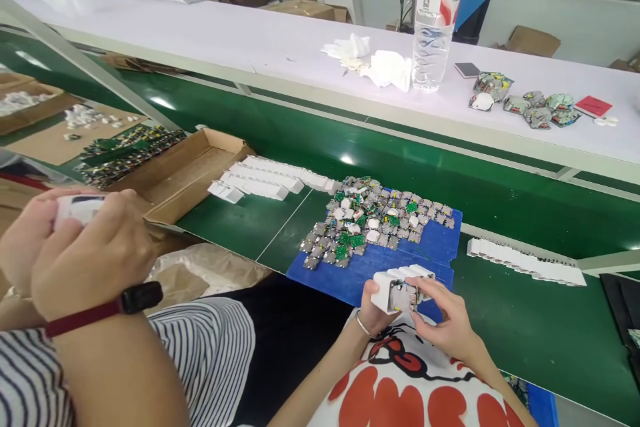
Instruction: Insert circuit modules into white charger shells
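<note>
My left hand [371, 310], with a thin bracelet at the wrist, grips a short row of white plastic housings [400, 287] just above my red-printed shirt. My right hand [445, 323] pinches a small circuit module [413, 295] at the open face of one housing. Directly beyond my hands lies a blue mat [425, 250] on the green belt, with a heap of several small grey and green circuit modules [373, 217] on it.
A co-worker in a striped top sits at my left; both of that person's hands [75, 247] hold a white part. Rows of white housings [525, 263] [265, 180] lie on the belt. An open cardboard box [195, 170], a water bottle [434, 20] and foil packets [537, 107] are farther off.
</note>
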Available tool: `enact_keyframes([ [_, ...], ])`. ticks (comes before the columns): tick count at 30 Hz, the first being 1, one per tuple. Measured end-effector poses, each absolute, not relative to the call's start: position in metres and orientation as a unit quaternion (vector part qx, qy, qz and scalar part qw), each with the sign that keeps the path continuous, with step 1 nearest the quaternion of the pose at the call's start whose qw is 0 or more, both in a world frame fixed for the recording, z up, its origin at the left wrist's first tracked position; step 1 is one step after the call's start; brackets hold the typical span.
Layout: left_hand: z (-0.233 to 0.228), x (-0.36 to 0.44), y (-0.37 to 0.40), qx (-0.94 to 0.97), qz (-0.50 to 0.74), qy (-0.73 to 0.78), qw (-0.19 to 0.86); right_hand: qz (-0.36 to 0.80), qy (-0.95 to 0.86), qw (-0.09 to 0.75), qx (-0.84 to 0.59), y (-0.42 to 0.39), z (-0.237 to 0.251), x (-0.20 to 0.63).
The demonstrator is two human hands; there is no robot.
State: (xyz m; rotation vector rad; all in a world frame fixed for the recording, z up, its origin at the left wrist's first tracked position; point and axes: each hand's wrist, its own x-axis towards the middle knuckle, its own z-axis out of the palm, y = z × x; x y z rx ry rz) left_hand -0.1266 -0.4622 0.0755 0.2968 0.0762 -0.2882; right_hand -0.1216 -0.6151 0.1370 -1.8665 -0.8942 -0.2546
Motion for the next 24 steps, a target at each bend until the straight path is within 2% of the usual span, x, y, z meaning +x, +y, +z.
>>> enact_keyframes([
  [11,0.068,-0.125,-0.467,0.183,-0.143,0.055,0.971,-0.097,-0.357,0.569,-0.734,-0.621,0.129,-0.122],
  [24,0.078,-0.127,-0.468,0.196,-0.147,0.031,0.969,-0.131,-0.398,0.440,-0.794,-0.620,0.143,-0.128],
])
